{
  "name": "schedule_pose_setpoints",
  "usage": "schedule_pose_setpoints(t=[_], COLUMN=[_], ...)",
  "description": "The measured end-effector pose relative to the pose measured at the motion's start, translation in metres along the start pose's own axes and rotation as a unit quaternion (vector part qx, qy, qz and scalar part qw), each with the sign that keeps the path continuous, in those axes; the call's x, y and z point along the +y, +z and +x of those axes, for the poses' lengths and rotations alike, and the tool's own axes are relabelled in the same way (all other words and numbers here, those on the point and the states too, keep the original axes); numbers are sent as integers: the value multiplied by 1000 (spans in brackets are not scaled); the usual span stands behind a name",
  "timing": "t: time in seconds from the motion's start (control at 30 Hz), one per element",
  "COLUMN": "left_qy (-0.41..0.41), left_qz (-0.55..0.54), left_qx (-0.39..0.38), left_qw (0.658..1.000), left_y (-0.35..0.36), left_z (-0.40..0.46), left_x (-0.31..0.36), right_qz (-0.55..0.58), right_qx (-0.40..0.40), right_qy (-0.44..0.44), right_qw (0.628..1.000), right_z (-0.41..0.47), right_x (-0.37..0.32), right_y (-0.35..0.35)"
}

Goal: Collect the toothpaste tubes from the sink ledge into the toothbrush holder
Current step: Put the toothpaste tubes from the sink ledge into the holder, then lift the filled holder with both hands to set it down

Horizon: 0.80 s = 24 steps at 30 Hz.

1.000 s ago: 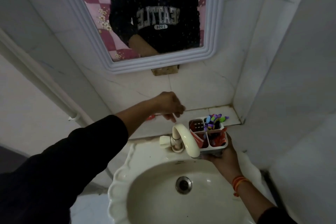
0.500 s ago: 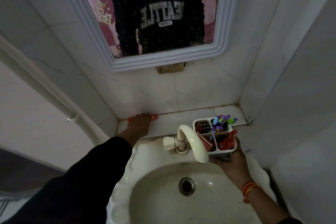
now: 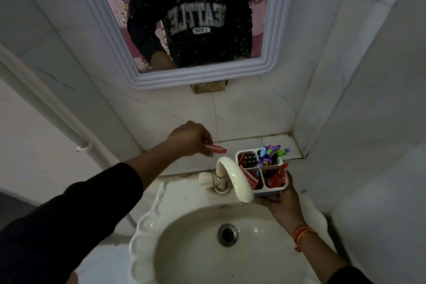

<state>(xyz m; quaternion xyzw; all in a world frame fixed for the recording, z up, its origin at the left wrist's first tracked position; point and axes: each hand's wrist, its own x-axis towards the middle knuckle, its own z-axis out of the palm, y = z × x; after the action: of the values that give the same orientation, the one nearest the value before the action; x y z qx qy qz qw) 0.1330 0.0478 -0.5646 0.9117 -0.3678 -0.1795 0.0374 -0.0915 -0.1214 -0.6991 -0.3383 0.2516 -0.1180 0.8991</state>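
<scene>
My left hand (image 3: 190,137) holds a small red toothpaste tube (image 3: 216,148) by one end, lifted above the tiled sink ledge (image 3: 244,145), just left of the holder. My right hand (image 3: 280,203) grips the white four-compartment toothbrush holder (image 3: 261,169) from below, beside the tap at the sink's back right. Colourful toothbrushes (image 3: 272,152) stand in its far right compartment. Red toothpaste tubes (image 3: 277,176) fill the two near compartments. The far left compartment looks nearly empty.
A cream tap (image 3: 232,176) curves over the white basin (image 3: 207,244), partly covering the holder's left side. A framed mirror (image 3: 184,18) hangs above. Tiled walls close in at the right corner, and a white pipe (image 3: 46,108) runs down the left wall.
My left hand reached down to the ledge's left end, took hold of a red tube, and has lifted it rightward toward the holder. The right hand stays under the holder.
</scene>
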Motion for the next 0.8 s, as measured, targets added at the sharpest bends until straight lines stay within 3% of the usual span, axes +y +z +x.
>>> schedule_pose_setpoints(t=[0.1,0.23,0.4,0.5,0.6,0.7,0.73,0.8], left_qy=[85,116,89,74,-4,-93,-111,-119], left_qz=[7,95,121,17,-110,-134,-160,-198], left_qx=[45,-4,-41,-17,17,-84,-120,-131], left_qw=[995,989,988,997,994,983,974,964], left_y=[-42,-61,-26,-18,-16,-2,5,15], left_z=[-10,-10,5,14,26,30,31,36], left_x=[45,100,129,122,108,99,97,98], right_qz=[-38,-135,-140,-202,-281,-298,-345,-367], right_qx=[17,15,50,47,32,6,13,19], right_qy=[-27,-73,9,-11,-66,-93,-111,-117], right_qw=[999,988,989,978,957,950,932,923], right_z=[-3,-8,-4,-5,-10,-9,-9,-11], right_x=[-1,-1,-4,-4,-8,-8,-7,-10], right_y=[1,1,-5,-7,1,-3,-4,-4])
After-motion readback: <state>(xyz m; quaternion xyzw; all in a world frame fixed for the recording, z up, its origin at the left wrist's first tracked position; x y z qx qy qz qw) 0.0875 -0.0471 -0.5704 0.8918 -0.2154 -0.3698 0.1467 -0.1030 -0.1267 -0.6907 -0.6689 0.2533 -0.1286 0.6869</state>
